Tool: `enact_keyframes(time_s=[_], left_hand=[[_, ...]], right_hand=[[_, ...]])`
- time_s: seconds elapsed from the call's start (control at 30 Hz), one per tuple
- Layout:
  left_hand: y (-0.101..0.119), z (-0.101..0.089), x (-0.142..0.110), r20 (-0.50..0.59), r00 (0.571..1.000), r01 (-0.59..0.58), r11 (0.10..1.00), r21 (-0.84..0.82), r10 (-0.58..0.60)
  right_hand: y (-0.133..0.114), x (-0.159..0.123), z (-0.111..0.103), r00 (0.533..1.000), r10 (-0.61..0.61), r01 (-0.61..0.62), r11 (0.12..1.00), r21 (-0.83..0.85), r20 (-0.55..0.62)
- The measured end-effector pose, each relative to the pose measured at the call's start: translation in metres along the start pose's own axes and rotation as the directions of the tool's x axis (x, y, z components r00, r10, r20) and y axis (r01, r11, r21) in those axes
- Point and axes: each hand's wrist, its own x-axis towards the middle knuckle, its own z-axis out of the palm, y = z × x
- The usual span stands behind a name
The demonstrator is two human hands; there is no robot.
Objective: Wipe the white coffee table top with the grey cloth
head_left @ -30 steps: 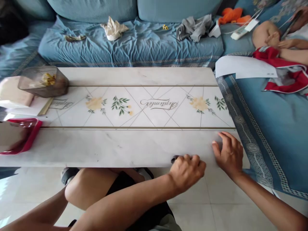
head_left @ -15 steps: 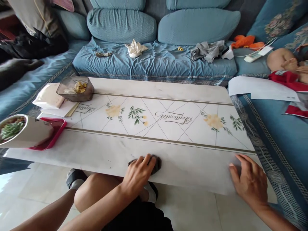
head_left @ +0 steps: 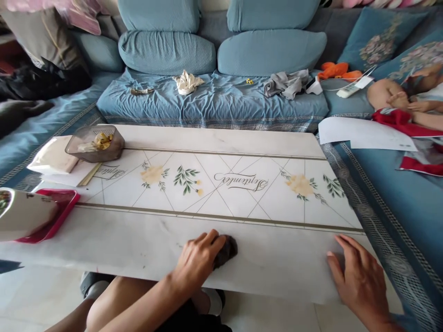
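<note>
My left hand [head_left: 199,258] is closed over a dark, bunched cloth [head_left: 227,251], pressed on the white tabletop [head_left: 277,258] near its front edge. Part of the cloth sticks out to the right of my fingers; the rest is hidden under the hand. My right hand [head_left: 360,276] rests at the table's right end, fingers stretched out and thumb apart, with nothing in it. Between the hands and the far edge runs a printed band [head_left: 242,182] with yellow flowers and the word "September".
On the table's left are a potted plant [head_left: 27,216] on a pink tray [head_left: 65,212], a translucent bin [head_left: 116,143] and a white packet [head_left: 51,154]. A blue sofa [head_left: 166,50] holds crumpled clothes [head_left: 289,84]. Another person's legs [head_left: 391,94] show at right.
The view has tipped upward, so the table sits lower in it. My left hand with the cloth has shifted slightly inward from the front edge. My right hand stays at the table's right end.
</note>
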Motion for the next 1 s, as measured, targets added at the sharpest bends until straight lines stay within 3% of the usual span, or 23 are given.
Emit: enact_keyframes(time_s=[0.07, 0.17, 0.2, 0.27, 0.3, 0.37, 0.5, 0.57, 0.67, 0.8, 0.87, 0.93, 1.0], left_hand=[[-0.009, -0.013, 0.044, -0.046, 0.997, 0.066, 0.998, -0.004, -0.066], [-0.015, -0.045, 0.139, -0.144, 0.961, 0.239, 0.971, -0.006, -0.237], [-0.015, -0.056, 0.165, -0.163, 0.956, 0.247, 0.969, -0.011, -0.245], [-0.007, -0.069, 0.191, -0.201, 0.953, 0.228, 0.974, -0.012, -0.225], [0.000, -0.070, 0.190, -0.212, 0.957, 0.199, 0.980, -0.010, -0.196], [0.019, -0.059, 0.164, -0.210, 0.970, 0.127, 0.992, -0.003, -0.125], [0.051, -0.009, 0.082, -0.059, 0.992, -0.108, 0.994, -0.015, 0.107], [0.056, 0.008, 0.067, -0.007, 0.987, -0.160, 0.987, -0.010, 0.160], [0.054, 0.004, 0.104, -0.028, 0.992, -0.126, 0.992, 0.001, 0.126], [0.052, -0.034, 0.202, -0.140, 0.987, 0.067, 0.997, -0.048, -0.073], [0.055, -0.050, 0.232, -0.164, 0.979, 0.108, 0.992, -0.071, -0.118], [0.061, -0.053, 0.235, -0.173, 0.978, 0.105, 0.991, -0.083, -0.118], [0.071, -0.045, 0.212, -0.171, 0.981, 0.077, 0.993, -0.090, -0.091]], right_hand=[[0.000, 0.000, -0.001, 1.000, 0.008, -0.008, 1.000, 0.001, 0.011], [-0.002, 0.001, -0.002, 1.000, 0.009, -0.009, 1.000, -0.003, 0.009], [-0.003, 0.001, -0.002, 1.000, 0.004, -0.004, 1.000, -0.004, 0.005], [-0.004, 0.001, -0.003, 1.000, -0.001, 0.001, 1.000, -0.012, 0.001], [-0.005, 0.001, -0.003, 1.000, -0.001, 0.001, 1.000, -0.015, -0.001], [-0.004, 0.001, -0.003, 1.000, 0.002, -0.002, 1.000, -0.016, -0.006], [-0.002, -0.001, -0.001, 1.000, -0.002, 0.002, 1.000, -0.006, -0.008], [-0.001, -0.002, 0.000, 1.000, -0.002, 0.002, 1.000, -0.005, 0.001], [-0.001, -0.003, 0.001, 1.000, 0.005, -0.005, 1.000, -0.009, 0.003], [-0.001, -0.004, 0.003, 1.000, 0.014, -0.014, 1.000, -0.021, 0.001], [-0.001, -0.005, 0.005, 1.000, 0.017, -0.017, 1.000, -0.022, -0.003], [0.000, -0.005, 0.007, 1.000, 0.020, -0.021, 1.000, -0.016, -0.015], [0.000, -0.006, 0.010, 0.999, 0.025, -0.025, 1.000, -0.007, -0.027]])
